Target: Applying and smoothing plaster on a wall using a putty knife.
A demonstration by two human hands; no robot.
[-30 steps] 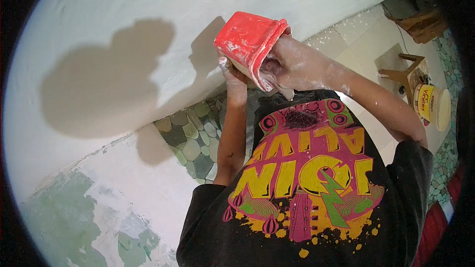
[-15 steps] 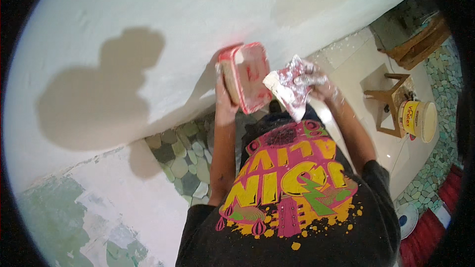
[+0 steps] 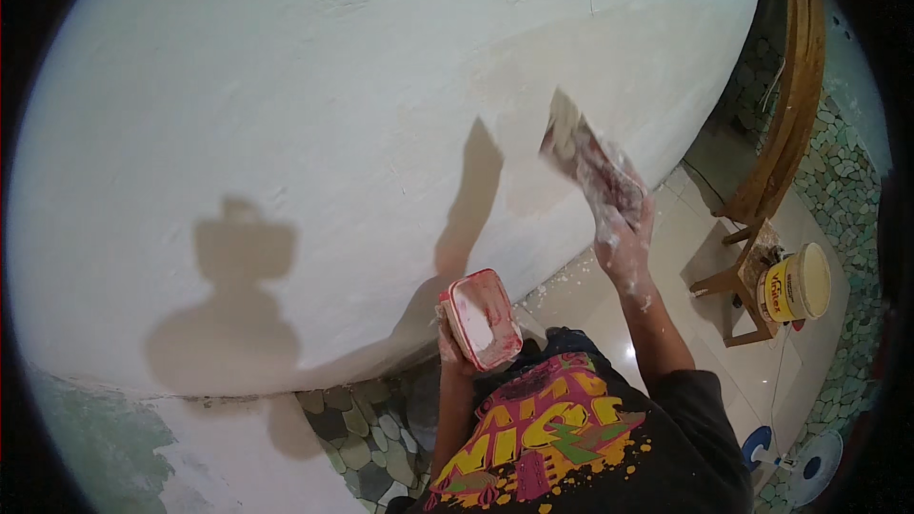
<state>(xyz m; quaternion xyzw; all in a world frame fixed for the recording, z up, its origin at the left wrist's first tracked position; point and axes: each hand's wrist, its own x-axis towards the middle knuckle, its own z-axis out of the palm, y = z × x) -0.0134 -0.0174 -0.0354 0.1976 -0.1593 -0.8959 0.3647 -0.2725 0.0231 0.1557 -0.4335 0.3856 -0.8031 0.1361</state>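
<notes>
My left hand (image 3: pixel 451 346) grips the side of a rectangular plastic tub with a red rim (image 3: pixel 500 303), low and close to my body. White putty (image 3: pixel 474 326) lies in the tub and smears its inner walls. My right hand (image 3: pixel 624 236), dusted white, is closed on a flat reddish putty spreader (image 3: pixel 590 164). A whitish-beige layer of putty covers the spreader's far end. The raised spreader is in front of the pale wall (image 3: pixel 362 67); whether it touches the wall I cannot tell.
To the right a small wooden stool (image 3: pixel 743 276) stands on the tiled floor beside a yellow-and-white bucket (image 3: pixel 798 286). Behind it curves a wooden beam (image 3: pixel 790 105). A blue-and-white fan (image 3: pixel 814 468) is at the lower right. Green pebble flooring (image 3: pixel 371 428) shows at lower left.
My right hand has moved up and away from the tub, carrying the spreader toward the wall. The tub sits lower in the view, and the view has shifted toward the wall.
</notes>
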